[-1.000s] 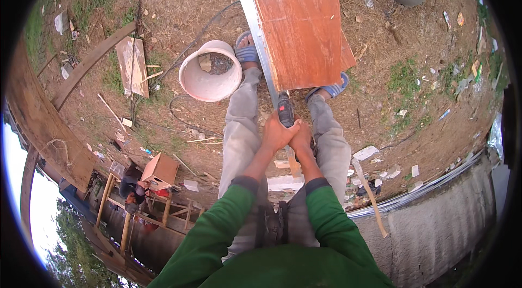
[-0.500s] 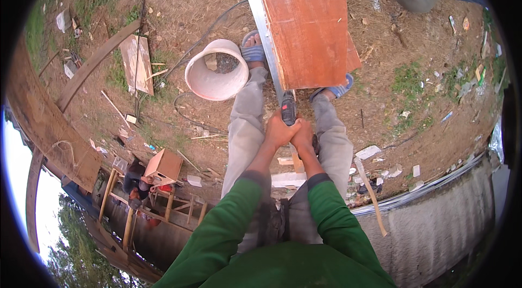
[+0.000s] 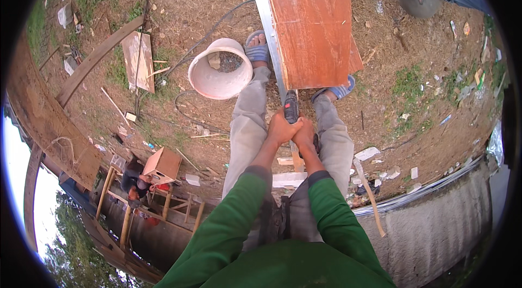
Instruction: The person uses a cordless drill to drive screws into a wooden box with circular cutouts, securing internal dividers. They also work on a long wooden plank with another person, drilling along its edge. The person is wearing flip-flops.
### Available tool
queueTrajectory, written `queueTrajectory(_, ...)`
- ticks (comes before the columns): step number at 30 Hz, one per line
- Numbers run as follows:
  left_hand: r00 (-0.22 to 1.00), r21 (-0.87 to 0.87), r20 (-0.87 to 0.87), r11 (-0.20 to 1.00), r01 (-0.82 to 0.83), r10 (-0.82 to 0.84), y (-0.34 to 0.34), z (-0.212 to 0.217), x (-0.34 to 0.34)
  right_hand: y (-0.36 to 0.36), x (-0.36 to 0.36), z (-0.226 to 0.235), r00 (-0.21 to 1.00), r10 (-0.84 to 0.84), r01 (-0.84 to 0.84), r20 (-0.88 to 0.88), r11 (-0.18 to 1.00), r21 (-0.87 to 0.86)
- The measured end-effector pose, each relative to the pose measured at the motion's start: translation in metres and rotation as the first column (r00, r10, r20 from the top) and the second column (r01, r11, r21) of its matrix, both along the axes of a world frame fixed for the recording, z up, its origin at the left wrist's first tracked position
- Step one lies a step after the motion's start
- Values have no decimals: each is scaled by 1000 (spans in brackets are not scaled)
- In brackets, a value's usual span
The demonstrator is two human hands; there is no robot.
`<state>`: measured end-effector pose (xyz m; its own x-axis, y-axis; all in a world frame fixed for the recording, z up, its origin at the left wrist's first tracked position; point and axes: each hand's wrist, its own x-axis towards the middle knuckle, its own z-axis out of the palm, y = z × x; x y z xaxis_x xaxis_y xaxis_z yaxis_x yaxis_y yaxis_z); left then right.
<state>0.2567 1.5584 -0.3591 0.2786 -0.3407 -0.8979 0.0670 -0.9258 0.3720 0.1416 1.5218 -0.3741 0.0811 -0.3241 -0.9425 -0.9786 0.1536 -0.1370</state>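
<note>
The reddish-brown board [image 3: 312, 24] appears farther right in view than a second ago. At its eight o'clock, the pale bucket [image 3: 217, 87] has shifted likewise. At six, the left hand [image 3: 281, 128] and right hand [image 3: 304, 132], pressed together, still grip the black power tool [image 3: 291, 107].

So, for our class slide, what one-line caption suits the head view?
Left hand and right hand grip a drill aimed at a reddish board; a pale bucket sits by the left foot.
</note>
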Motion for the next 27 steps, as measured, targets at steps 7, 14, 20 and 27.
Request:
queueTrajectory(7, 1000, 6, -28, 1000, 1, -1, -5, 0, 8, -2, 5, -1, 1000, 7, -7, 7, 1000, 7)
queueTrajectory(14, 997, 3, -37, 998, -65, 65, -2, 1, 9, 1, 6, -3, 999, 51, -51, -14, 999, -9)
queueTrajectory(20, 1000, 92, 6, 996, -6, 6, 1, -6, 8, 0, 9, -4, 999, 32, -32, -10, 999, -24)
queueTrajectory(27, 1000, 53, -2, 999, 8, -8, 4, -8, 10, 2, 12, -5, 999, 39, -39, -6, 999, -16)
